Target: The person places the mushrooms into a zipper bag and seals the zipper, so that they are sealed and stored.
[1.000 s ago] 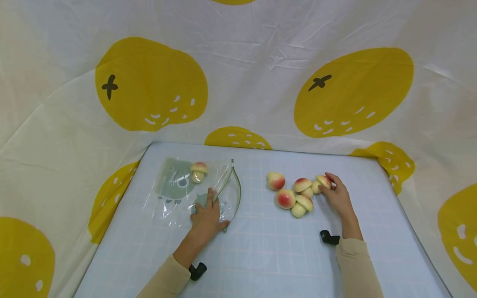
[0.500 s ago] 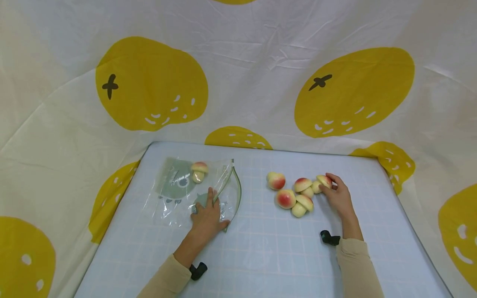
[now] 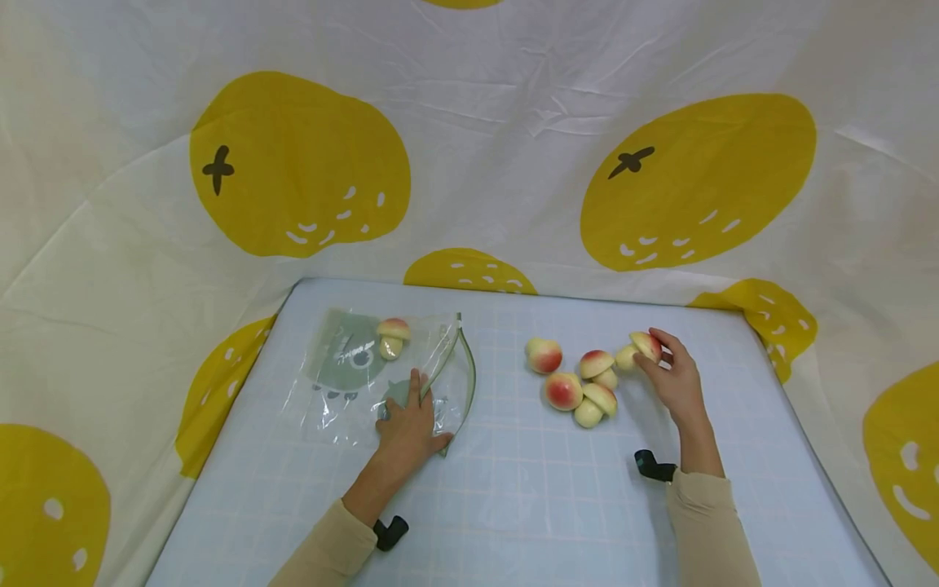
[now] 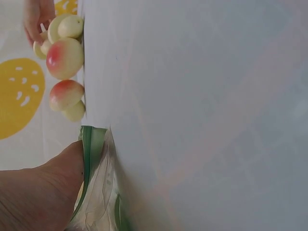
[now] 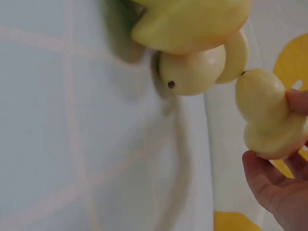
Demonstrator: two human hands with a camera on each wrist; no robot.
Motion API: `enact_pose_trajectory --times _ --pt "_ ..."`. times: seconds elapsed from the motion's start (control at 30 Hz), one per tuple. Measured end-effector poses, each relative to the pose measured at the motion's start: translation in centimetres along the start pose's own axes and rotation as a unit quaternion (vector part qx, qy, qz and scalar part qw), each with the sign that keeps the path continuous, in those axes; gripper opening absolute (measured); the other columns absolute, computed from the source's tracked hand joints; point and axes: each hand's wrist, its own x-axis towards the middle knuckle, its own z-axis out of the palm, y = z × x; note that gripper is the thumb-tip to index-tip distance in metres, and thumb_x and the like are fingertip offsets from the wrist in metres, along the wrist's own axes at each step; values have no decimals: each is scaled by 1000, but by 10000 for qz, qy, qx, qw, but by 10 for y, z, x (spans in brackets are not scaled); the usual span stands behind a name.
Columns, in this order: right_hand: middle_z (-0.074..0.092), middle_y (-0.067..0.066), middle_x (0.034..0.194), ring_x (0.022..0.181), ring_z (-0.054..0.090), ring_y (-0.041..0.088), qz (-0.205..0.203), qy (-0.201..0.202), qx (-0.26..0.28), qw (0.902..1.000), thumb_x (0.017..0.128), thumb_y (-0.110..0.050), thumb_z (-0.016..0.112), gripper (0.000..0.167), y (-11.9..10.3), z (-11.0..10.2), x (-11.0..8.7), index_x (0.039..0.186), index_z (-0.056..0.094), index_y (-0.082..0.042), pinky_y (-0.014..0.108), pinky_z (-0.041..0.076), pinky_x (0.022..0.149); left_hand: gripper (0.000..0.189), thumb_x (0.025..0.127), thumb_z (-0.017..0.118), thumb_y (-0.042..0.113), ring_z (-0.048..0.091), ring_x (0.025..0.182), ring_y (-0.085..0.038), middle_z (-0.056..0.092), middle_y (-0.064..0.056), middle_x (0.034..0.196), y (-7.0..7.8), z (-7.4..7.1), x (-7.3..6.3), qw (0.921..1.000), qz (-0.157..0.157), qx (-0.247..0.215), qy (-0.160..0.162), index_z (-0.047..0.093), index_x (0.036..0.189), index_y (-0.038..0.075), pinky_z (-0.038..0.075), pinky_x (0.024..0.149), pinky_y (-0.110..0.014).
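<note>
My right hand (image 3: 676, 381) pinches a toy mushroom (image 3: 645, 348) with a red-and-cream cap between thumb and fingers; in the right wrist view this mushroom (image 5: 262, 103) hangs with its pale stem toward the others. Left of it lie several similar mushrooms (image 3: 563, 392) in a loose cluster on the table. My left hand (image 3: 407, 430) rests with spread fingers on a clear zip bag (image 3: 301, 399) printed with a green creature. One mushroom (image 3: 392, 348) lies inside the bag's far part. The bag's green zip edge (image 3: 472, 383) bows apart on the right, beside my thumb.
A pale blue checked cloth (image 3: 528, 505) covers the table. Behind and at both sides hangs a white curtain (image 3: 499, 163) with yellow fruit prints. Black wrist-camera mounts (image 3: 391, 534) stick out beside both sleeves.
My right hand has raised its mushroom slightly and moved it right and away from the cluster. The left hand and the bag stay in place.
</note>
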Motion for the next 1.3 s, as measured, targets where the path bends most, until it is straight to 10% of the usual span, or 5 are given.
enact_pose_trajectory --times 1.3 --pt "48 17 142 113 52 22 -432 -1574 1556 9743 90 -2 73 57 -79 99 -31 143 51 -3 20 51 85 101 78 82 52 44 114 -67 18 -26 161 1 1 2 9999 -70 42 -64 39 149 -4 48 70 -73"
